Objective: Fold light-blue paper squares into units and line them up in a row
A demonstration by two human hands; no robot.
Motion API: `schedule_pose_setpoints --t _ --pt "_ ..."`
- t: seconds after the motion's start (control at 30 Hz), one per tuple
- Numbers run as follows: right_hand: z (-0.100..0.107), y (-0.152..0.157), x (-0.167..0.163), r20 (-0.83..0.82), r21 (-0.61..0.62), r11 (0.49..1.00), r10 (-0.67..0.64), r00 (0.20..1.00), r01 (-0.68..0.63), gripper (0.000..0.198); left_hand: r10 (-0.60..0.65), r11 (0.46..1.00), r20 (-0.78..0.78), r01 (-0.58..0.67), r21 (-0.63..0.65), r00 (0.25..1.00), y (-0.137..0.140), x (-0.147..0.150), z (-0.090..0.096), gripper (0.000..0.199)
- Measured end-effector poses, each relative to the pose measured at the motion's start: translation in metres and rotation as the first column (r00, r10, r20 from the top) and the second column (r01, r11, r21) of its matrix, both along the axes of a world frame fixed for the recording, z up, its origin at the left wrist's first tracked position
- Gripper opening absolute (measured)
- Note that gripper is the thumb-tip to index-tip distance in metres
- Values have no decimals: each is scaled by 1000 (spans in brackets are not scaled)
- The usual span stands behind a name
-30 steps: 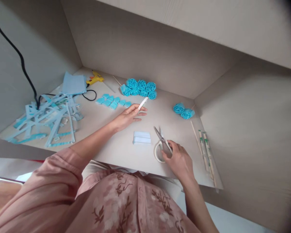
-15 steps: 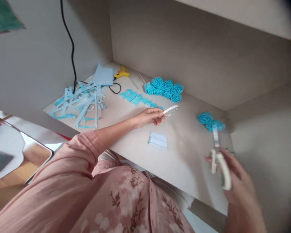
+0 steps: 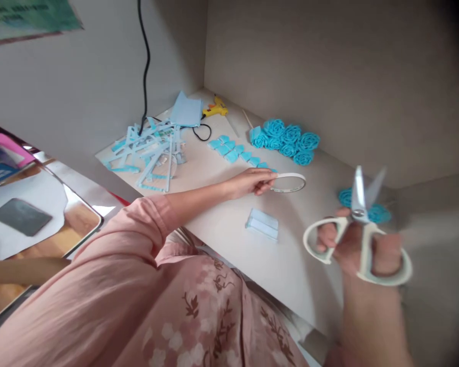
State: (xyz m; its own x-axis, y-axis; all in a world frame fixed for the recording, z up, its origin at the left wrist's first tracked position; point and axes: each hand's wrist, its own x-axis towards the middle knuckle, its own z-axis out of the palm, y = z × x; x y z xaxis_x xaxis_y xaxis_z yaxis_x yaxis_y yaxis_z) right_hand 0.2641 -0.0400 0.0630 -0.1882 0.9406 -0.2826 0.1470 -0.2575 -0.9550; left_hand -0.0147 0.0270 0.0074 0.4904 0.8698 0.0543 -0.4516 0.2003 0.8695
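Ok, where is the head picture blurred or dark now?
Head view: the right hand and scissors are blurred; the left hand and white ring look clearer. Also head view: the upper right corner darkens to black, and a soft shadow falls on the table beside the right forearm.

1. Shows right hand (image 3: 349, 248) and scissors (image 3: 358, 214) blurred.
2. Hides part of two blue roses (image 3: 380, 214) behind the scissors.
3. Cuts off the green poster (image 3: 32, 19) at the top-left corner, too blurred to read.
4. Leaves print inside the white ring (image 3: 290, 175) too small to read.
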Motion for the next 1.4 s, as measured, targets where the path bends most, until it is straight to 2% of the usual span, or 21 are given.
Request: schedule_pose_setpoints --t 0.13,0.23,0.4,0.57,0.73,0.87,1.1,1.27,1.4 --pt "-14 -9 -28 -156 -12 985 170 973 -174 76 -10 1000 -16 11 13 1000 -4 -1 4 44" --pt "-29 -15 -38 -322 30 939 332 887 -341 70 -42 999 -22 42 -18 999 -4 -1 4 48" --pt "-39 -21 -47 -430 12 904 391 814 -428 62 -117 991 -53 112 -78 992 -6 1 3 54" --pt "-45 -23 -52 -445 1 905 381 811 -425 61 -135 987 -77 128 -96 988 -12 2 5 56" --pt "-53 -23 -49 -416 74 899 422 805 -433 57 -168 985 -87 164 -52 982 -16 4 3 64" --pt "-52 -23 -51 -384 98 896 436 814 -434 55 -209 978 -79 208 -20 975 -22 7 4 61" --pt "-46 -23 -56 -383 142 899 436 815 -415 51 -302 939 -163 322 118 939 -29 7 7 53" --pt "-50 -21 -57 -444 190 904 427 787 -384 50 -272 925 -247 324 198 930 -28 5 6 49" --pt "-49 -17 -60 -553 157 928 366 749 -337 52 -207 951 -270 258 170 940 -25 4 5 44"
